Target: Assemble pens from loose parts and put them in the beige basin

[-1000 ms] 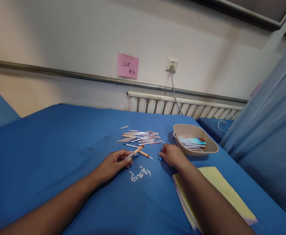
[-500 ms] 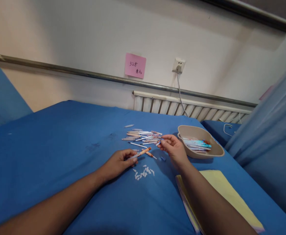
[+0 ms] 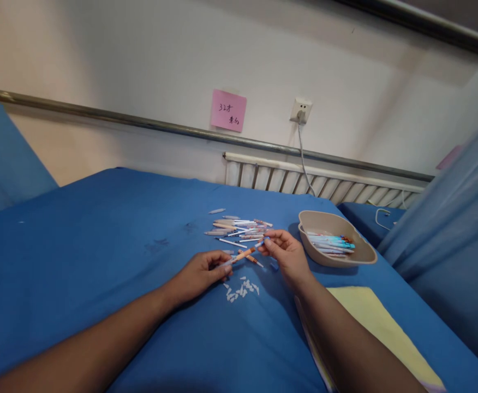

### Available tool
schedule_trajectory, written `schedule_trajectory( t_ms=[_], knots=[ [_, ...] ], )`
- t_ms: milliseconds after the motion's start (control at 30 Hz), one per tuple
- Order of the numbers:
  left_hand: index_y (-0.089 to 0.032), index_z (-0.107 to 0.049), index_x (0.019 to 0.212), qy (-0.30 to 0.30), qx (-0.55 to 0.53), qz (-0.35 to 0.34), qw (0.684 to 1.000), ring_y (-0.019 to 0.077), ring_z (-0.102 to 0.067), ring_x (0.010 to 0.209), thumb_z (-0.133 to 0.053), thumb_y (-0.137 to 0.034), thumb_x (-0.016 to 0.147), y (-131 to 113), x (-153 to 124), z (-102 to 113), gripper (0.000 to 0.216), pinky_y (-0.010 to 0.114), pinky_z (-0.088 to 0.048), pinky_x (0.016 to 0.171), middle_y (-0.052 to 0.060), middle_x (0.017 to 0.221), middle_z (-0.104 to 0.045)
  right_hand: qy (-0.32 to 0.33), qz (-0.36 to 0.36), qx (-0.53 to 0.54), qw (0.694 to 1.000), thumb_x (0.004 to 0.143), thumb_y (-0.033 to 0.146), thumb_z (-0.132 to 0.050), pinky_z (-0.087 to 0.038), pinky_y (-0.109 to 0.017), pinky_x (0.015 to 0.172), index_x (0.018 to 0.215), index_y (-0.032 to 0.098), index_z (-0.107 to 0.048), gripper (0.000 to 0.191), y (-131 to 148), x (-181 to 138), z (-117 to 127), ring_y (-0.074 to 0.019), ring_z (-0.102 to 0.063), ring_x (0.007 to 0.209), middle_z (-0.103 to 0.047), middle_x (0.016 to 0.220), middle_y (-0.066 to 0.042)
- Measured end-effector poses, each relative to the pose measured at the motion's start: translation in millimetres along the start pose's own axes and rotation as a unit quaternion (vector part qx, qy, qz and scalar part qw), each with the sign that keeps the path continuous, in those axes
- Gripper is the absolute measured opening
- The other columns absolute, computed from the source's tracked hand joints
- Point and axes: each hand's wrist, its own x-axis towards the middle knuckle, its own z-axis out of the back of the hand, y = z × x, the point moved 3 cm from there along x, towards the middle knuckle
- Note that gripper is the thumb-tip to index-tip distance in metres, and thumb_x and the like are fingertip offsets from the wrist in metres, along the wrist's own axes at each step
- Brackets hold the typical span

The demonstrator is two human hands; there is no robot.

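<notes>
My left hand rests on the blue sheet and pinches an orange pen that points up and to the right. My right hand is closed in a pinch at the pen's far tip, holding a small blue piece against it. Just behind both hands lies a loose pile of pens and refills. Several small white caps are scattered on the sheet in front of my hands. A small blue cap lies beside my right hand.
A beige tray holding finished blue pens stands to the right. A yellow cloth lies under my right forearm. A radiator and wall with a pink note and socket are behind; a blue curtain hangs at right.
My right hand lifted from the sheet, picked a small piece from near the pile, and brought it to the tip of the orange pen. My left hand stayed put.
</notes>
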Motion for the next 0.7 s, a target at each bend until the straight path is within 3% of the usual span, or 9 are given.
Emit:
schedule_trajectory(
  t_ms=[700],
  knots=[
    [-0.014, -0.061, 0.086, -0.005, -0.045, 0.004, 0.999, 0.011, -0.054, 0.063, -0.063, -0.041, 0.074, 1.1, -0.1, 0.1, 0.03, 0.025, -0.044, 0.064, 0.001, 0.074, -0.062, 0.005, -0.018, -0.021, 1.0, 0.064, 0.037, -0.074, -0.048, -0.026, 0.059, 0.082, 0.017, -0.059, 0.031, -7.1, 1.9, 0.8, -0.0134, -0.063, 0.061, -0.066, 0.067, 0.0]
  ],
)
